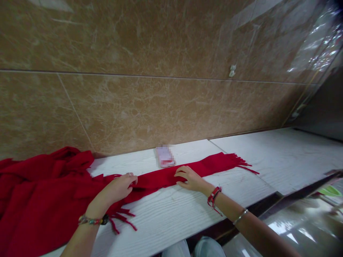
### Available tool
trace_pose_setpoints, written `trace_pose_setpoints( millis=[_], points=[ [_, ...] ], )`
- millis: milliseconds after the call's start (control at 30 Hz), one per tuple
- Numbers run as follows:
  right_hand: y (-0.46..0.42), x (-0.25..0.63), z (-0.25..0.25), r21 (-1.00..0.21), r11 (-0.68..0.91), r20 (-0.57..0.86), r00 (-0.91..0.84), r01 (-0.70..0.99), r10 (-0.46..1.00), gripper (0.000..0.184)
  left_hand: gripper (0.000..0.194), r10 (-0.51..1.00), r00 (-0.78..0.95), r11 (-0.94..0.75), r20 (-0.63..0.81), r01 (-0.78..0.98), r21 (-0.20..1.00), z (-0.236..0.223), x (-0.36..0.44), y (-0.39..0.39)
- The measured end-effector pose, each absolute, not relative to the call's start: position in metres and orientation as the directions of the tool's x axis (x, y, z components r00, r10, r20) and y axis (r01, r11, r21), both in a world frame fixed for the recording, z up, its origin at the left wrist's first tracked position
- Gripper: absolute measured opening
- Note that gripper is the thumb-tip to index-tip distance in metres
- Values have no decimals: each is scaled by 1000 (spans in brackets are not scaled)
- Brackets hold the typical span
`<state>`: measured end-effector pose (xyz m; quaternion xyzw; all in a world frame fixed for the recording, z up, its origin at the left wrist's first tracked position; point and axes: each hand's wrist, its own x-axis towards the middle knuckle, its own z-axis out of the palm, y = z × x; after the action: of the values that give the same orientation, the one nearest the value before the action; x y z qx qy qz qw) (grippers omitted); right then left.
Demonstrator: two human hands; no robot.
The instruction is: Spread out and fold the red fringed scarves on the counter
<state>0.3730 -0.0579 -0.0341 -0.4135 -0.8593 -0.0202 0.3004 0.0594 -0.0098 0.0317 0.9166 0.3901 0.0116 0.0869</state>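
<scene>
A red fringed scarf [209, 166] lies stretched along the white wood-grain surface, folded into a narrow strip. My left hand [120, 187] has its fingers curled over the strip's left part, closed on the cloth; the fingertips are partly hidden. Farther right, my right hand [191, 178] rests on the strip's near side, with thumb and fingers apart. Fringe hangs loose at the strip's right end, and more fringe lies below my left wrist. At the left, a large heap of red cloth [48, 203] meets the strip; whether it is one piece with it I cannot tell.
Behind the strip, a pinkish phone-like object [165, 156], partly blurred, lies near the brown marbled tile wall [150, 107]. The white surface [300, 153] runs on to the right. Its dark front edge [265, 203] passes under my right forearm. A small white hook [232, 70] is on the wall.
</scene>
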Motion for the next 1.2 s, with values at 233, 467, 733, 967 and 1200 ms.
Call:
trace_pose_setpoints(
  millis=[233, 467, 733, 967, 1200],
  points=[
    [-58, 373, -36, -97, 706, 551, -553, 702, 625, 15, 13, 736, 677, -660, -14, 722, 209, 35, 44, 3],
    [-58, 374, -37, 2, 713, 531, -605, 701, 593, 17, 21, 751, 619, -576, -231, 784, 230, 24, 55, -13],
    [-63, 376, -34, -32, 721, 537, -596, 693, 597, 19, 25, 812, 515, -419, -275, 842, 339, 12, 36, 2],
    [-59, 380, -39, -27, 713, 532, -593, 701, 604, 19, 20, 753, 637, -607, -166, 769, 200, 26, 42, -6],
    [-62, 379, -35, -42, 691, 516, -577, 722, 633, 19, 37, 728, 686, -681, -13, 725, 101, 8, 92, -22]
  ],
)
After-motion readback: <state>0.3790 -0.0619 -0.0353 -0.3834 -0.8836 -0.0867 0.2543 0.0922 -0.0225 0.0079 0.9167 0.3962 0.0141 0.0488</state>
